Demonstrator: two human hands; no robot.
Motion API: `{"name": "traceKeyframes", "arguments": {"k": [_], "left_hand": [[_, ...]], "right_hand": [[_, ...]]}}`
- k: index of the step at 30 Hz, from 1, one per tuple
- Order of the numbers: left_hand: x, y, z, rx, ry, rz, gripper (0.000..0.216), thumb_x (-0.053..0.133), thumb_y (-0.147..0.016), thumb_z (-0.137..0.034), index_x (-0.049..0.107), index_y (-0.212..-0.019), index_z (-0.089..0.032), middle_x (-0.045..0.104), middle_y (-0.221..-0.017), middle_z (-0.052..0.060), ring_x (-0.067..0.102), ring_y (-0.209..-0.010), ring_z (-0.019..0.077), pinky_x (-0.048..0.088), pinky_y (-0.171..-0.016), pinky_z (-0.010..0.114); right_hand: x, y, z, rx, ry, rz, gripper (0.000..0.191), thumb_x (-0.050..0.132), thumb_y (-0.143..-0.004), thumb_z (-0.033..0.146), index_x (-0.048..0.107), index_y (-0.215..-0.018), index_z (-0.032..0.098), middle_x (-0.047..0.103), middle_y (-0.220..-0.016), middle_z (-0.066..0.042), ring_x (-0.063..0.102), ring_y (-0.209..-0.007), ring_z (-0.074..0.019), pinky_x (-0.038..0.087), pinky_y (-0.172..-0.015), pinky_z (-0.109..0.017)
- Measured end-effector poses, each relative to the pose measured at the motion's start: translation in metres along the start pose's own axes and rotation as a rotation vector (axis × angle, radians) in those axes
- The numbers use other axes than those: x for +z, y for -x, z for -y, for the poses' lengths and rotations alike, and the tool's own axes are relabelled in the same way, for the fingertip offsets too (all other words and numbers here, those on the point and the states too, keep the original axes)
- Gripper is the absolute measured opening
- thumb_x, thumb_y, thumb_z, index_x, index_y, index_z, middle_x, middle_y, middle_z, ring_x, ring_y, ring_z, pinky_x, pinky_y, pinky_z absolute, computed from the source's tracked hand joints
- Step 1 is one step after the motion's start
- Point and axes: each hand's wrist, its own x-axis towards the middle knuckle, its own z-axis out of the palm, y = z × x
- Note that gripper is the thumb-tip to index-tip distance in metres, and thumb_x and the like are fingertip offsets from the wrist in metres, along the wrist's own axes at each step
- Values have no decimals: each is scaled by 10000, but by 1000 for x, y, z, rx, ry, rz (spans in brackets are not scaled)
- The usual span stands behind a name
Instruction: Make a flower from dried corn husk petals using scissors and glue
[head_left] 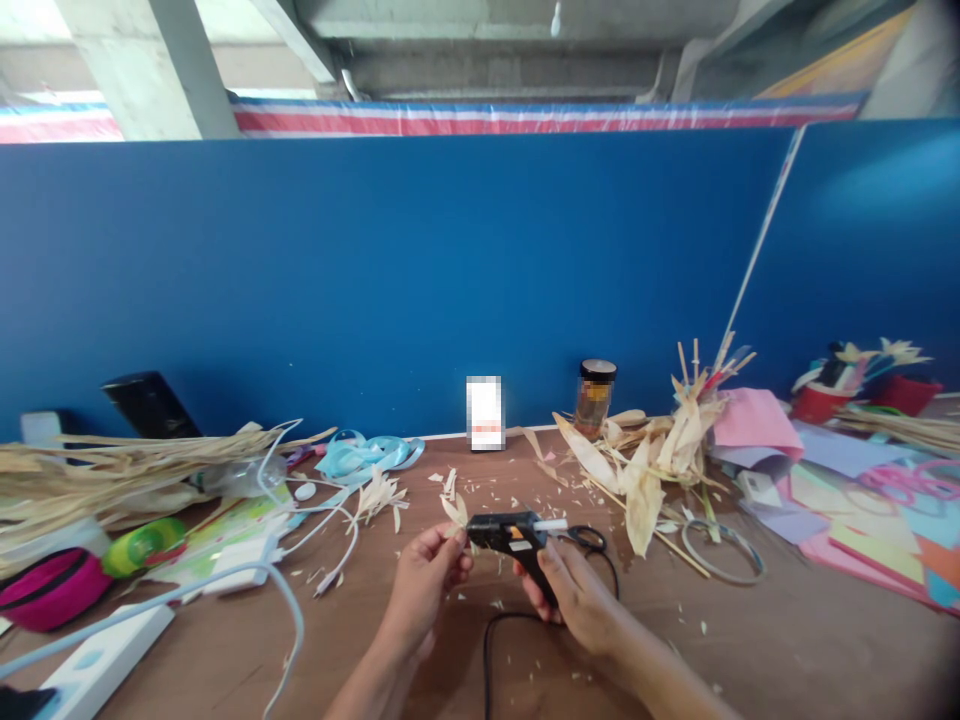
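My right hand [566, 585] is wrapped round the handle of a black glue gun [502, 530], with a white glue stick [553, 525] poking out of its back end. The gun's nozzle points left, at the fingertips of my left hand [431, 570]. Those fingers pinch a small pale piece of dried corn husk [454, 510], which rises above them. Whether the nozzle touches the husk is hidden by the fingers. A black cord runs from the gun down to the table's near edge.
Husk scraps litter the brown table [360, 650]. Scissors [587, 538] lie behind the gun. At right are a husk bundle [682, 440], a tape ring [724, 552] and coloured paper [757, 430]. A jar [595, 400] stands behind. Leftward lie blue ribbon [367, 455], cables and a power strip [112, 660].
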Motion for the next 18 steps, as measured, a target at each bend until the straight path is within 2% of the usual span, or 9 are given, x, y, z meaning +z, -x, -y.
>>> {"name": "traceKeyframes", "arguments": {"k": [7, 13, 18], "left_hand": [[1, 2, -1, -32, 0, -11, 238, 669, -648, -335, 594, -740, -128, 544, -504, -27, 441, -439, 39, 330, -446, 132], [-1, 0, 1, -1, 7, 4, 218, 664, -659, -301, 590, -785, -139, 552, -546, -31, 458, -474, 43, 357, -470, 134], [0, 1, 0, -6, -2, 13, 216, 653, -672, -316, 592, -752, -125, 539, -514, -31, 442, -454, 35, 334, -451, 125]], "right_hand": [[1, -1, 0, -3, -7, -6, 419, 306, -857, 517, 511, -810, 154, 460, -578, 30, 399, -454, -64, 289, -424, -183], [1, -1, -1, -23, 34, 22, 414, 292, -869, 498, 520, -822, 156, 471, -578, 26, 411, -454, -63, 291, -424, -180], [0, -1, -3, -15, 10, 4, 394, 298, -871, 487, 516, -825, 163, 469, -585, 26, 411, -469, -68, 304, -435, -183]]}}
